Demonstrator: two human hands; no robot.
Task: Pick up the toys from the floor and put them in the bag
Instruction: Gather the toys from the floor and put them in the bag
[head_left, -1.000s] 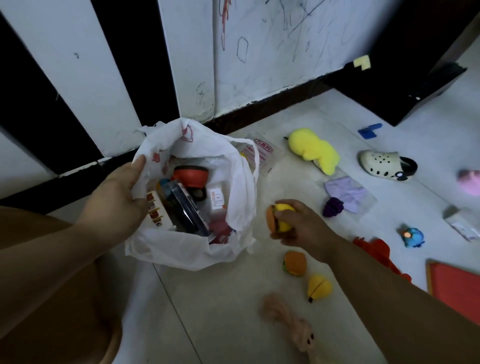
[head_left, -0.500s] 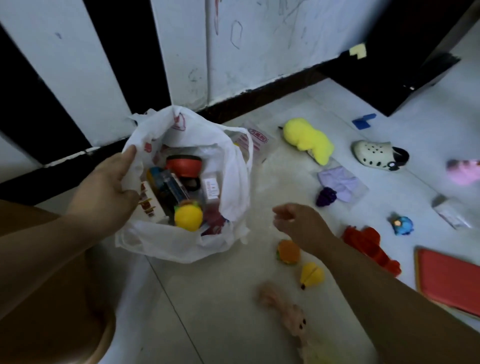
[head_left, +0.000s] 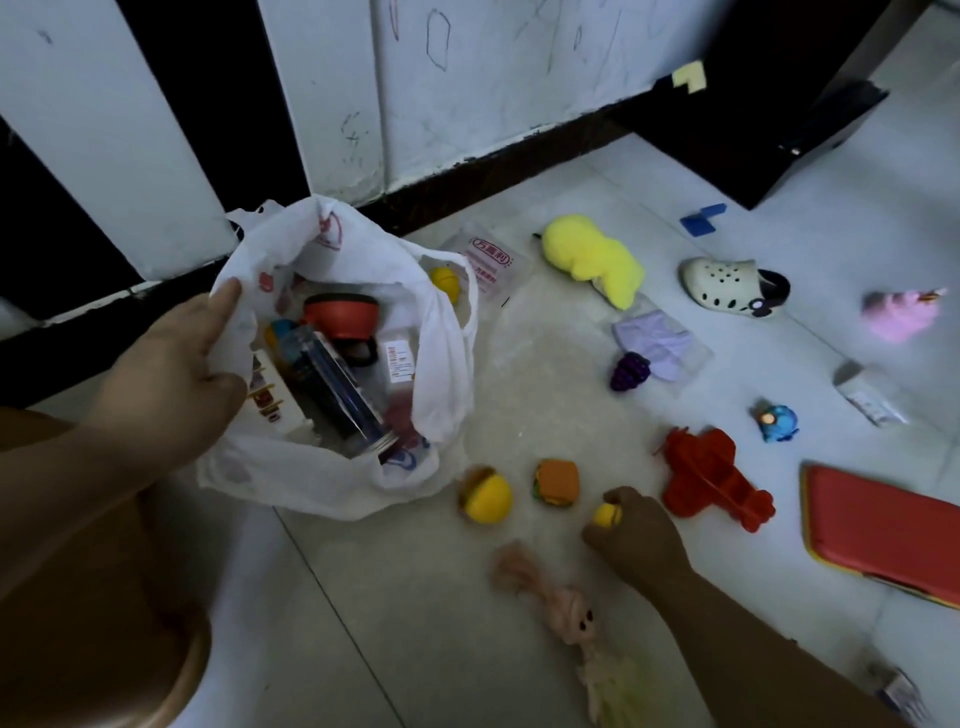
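Head view: looks down on a tiled floor (head_left: 545, 384) by a wall. Grips the left rim of the bag (head_left: 332, 483) with the left hand (head_left: 176, 374), thumb laid over the edge, fingers curled into the plastic, mouth wide. Shows inside the bag a red cup (head_left: 340, 317), a clear tube (head_left: 337, 400) lying slantwise and a printed box (head_left: 267, 400) against the near wall. Shows a yellow shape (head_left: 445, 283) through the far wall.

Clasps a small yellow toy (head_left: 607, 514) with the right hand (head_left: 639, 535), fingers bent down round it, low between the burger (head_left: 556, 480) and the red plane (head_left: 711, 483). Cannot tell whether lifted or resting on the tiles.

Finds a yellow ball (head_left: 485, 501) just beside the bag's near right corner, close to the burger. Finds a pale doll (head_left: 571, 613), blurred, near the right forearm. Finds a printed packet (head_left: 488, 262) flat just beside the bag's far right side.

Farther right, well apart from the bag:
- Grapes (head_left: 628, 371) touching a purple packet (head_left: 654, 340).
- A yellow plush (head_left: 592, 257) and a shoe (head_left: 727, 286).
- A pink plush (head_left: 901, 314), a blue toy (head_left: 776, 423) and a white carton (head_left: 867, 395).
- A red board (head_left: 883, 530) at the frame's edge.
- A blue block (head_left: 701, 218) near a dark cabinet (head_left: 753, 130).
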